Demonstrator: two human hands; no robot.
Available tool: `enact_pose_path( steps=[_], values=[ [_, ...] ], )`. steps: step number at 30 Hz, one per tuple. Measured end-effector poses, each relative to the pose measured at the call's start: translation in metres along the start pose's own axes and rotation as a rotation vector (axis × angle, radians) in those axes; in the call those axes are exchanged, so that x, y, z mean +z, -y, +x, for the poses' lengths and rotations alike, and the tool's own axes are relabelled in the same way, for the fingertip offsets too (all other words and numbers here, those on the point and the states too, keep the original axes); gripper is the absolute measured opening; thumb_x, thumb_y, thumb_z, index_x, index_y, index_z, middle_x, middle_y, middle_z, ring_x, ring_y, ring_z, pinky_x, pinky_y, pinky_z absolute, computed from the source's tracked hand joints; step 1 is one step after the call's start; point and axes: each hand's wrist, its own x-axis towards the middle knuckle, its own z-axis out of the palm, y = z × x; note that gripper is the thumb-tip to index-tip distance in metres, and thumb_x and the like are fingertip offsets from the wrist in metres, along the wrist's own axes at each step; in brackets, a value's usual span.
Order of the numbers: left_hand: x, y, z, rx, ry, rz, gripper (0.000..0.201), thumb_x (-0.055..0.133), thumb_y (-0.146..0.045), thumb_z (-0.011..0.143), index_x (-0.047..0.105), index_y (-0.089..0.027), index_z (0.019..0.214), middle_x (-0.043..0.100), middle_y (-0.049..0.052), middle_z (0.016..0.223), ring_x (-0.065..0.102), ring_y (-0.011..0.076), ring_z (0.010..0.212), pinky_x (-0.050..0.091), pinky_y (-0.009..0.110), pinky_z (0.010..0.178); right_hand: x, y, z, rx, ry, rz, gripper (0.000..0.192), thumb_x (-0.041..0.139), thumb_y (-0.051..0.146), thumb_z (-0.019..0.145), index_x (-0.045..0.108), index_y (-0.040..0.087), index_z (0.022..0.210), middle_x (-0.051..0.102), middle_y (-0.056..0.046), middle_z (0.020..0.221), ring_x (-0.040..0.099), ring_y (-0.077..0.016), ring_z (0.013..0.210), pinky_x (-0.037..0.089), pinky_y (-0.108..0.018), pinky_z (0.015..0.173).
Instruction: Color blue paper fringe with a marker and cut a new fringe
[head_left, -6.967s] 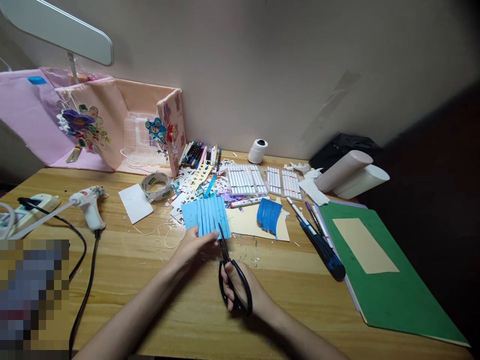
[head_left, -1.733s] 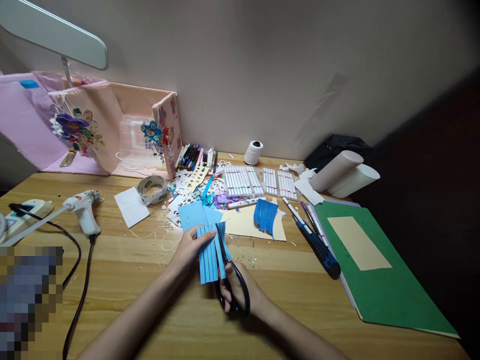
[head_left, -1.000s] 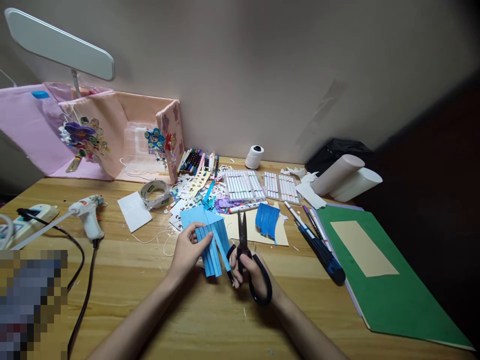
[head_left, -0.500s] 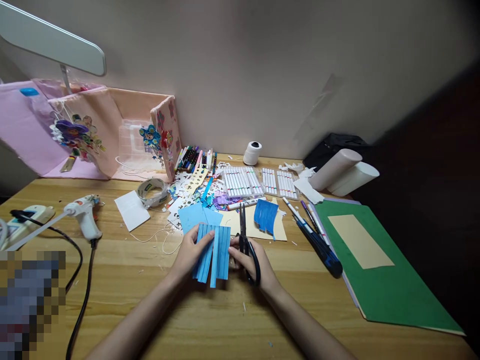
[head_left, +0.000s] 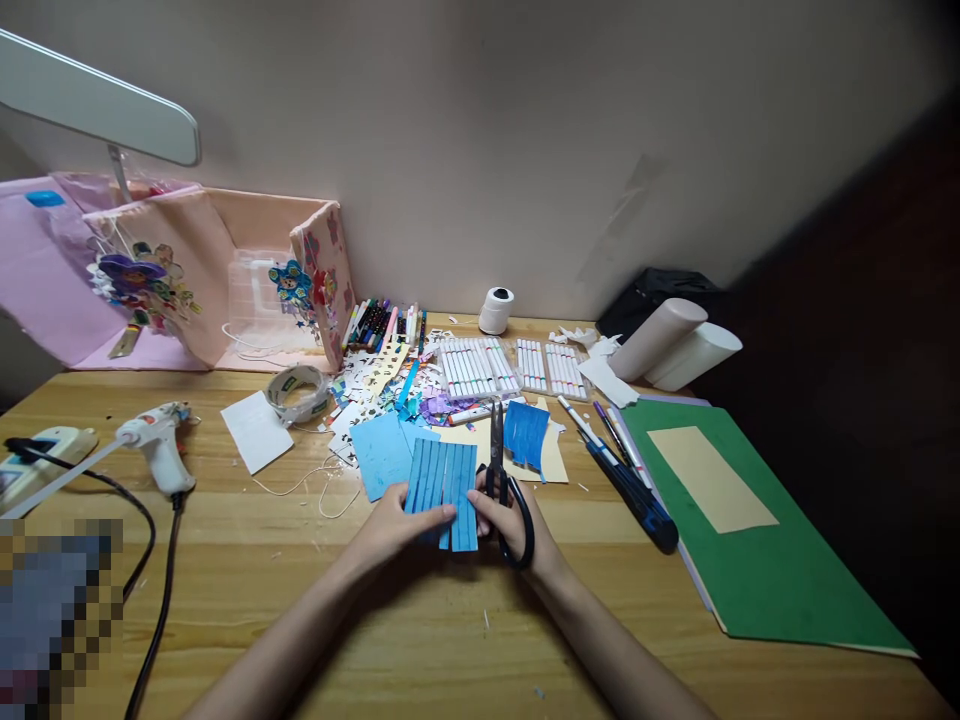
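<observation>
My left hand (head_left: 397, 522) pinches the lower left edge of a light-blue paper piece (head_left: 446, 478) that is cut into parallel strips and held just above the wooden table (head_left: 375, 630). My right hand (head_left: 517, 525) has its fingers through the black handles of the scissors (head_left: 501, 478), whose closed blades point away from me, and its fingertips touch the strip piece's right edge. A plain light-blue sheet (head_left: 382, 455) lies flat just behind the strip piece. A darker blue fringed piece (head_left: 525, 435) rests on cream paper (head_left: 551, 462) to the right.
A glue gun (head_left: 154, 450) with its black cable lies at the left, with a tape roll (head_left: 296, 390) and white card (head_left: 255, 430) nearby. Marker sets (head_left: 510, 365) and paper scraps sit at the back. Pens (head_left: 622, 470) and a green folder (head_left: 765, 560) lie at the right.
Over the last second the strip piece was turned and spread out flat between both hands. The scissors shifted from cutting at the paper to pointing away, blades closed.
</observation>
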Motion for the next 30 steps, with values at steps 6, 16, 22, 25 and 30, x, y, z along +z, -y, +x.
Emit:
enact_pose_path(
  steps=[6,16,22,25,30],
  values=[
    [0.003,-0.004,-0.005,-0.03,-0.077,0.283,0.036,0.074,-0.041,0.062,0.066,-0.011,0.08,0.069,0.007,0.074,0.06,0.0191,0.066,0.046,0.028,0.061,0.001,0.001,0.0,-0.01,-0.034,-0.043,0.03,0.064,0.043,0.075,0.048,0.017,0.078,0.047,0.007,0.049,0.046,-0.0087,0.043,0.039,-0.02,0.045],
    [0.005,-0.005,-0.005,-0.058,-0.059,0.283,0.025,0.069,-0.031,0.065,0.063,-0.013,0.081,0.069,0.004,0.066,0.062,0.0185,0.063,0.048,0.028,0.062,-0.002,0.003,0.001,-0.001,0.005,-0.138,0.034,0.06,0.049,0.077,0.049,0.017,0.081,0.048,0.005,0.053,0.048,-0.0095,0.046,0.04,-0.02,0.047],
    [0.004,-0.008,-0.004,-0.001,-0.082,0.206,0.033,0.068,-0.037,0.065,0.064,-0.013,0.087,0.069,0.005,0.077,0.063,0.0208,0.073,0.048,0.03,0.068,0.0,0.007,-0.001,0.061,0.002,-0.15,0.04,0.066,0.052,0.069,0.046,0.018,0.077,0.044,0.004,0.065,0.046,-0.0085,0.047,0.039,-0.021,0.045],
    [0.001,-0.009,-0.001,0.068,-0.134,0.175,0.027,0.064,-0.037,0.066,0.063,-0.014,0.079,0.067,0.003,0.074,0.061,0.022,0.076,0.047,0.03,0.07,-0.002,0.01,0.0,0.035,-0.017,-0.203,0.038,0.065,0.05,0.07,0.047,0.018,0.074,0.044,0.004,0.06,0.045,-0.0097,0.049,0.039,-0.021,0.046],
    [-0.002,-0.01,0.004,0.084,-0.125,0.04,0.026,0.063,-0.041,0.064,0.06,-0.015,0.069,0.066,0.002,0.067,0.061,0.0214,0.069,0.046,0.03,0.065,-0.004,0.012,0.002,0.064,-0.067,-0.2,0.041,0.067,0.054,0.064,0.047,0.018,0.071,0.045,0.004,0.06,0.046,-0.0104,0.047,0.04,-0.023,0.045]
  ],
)
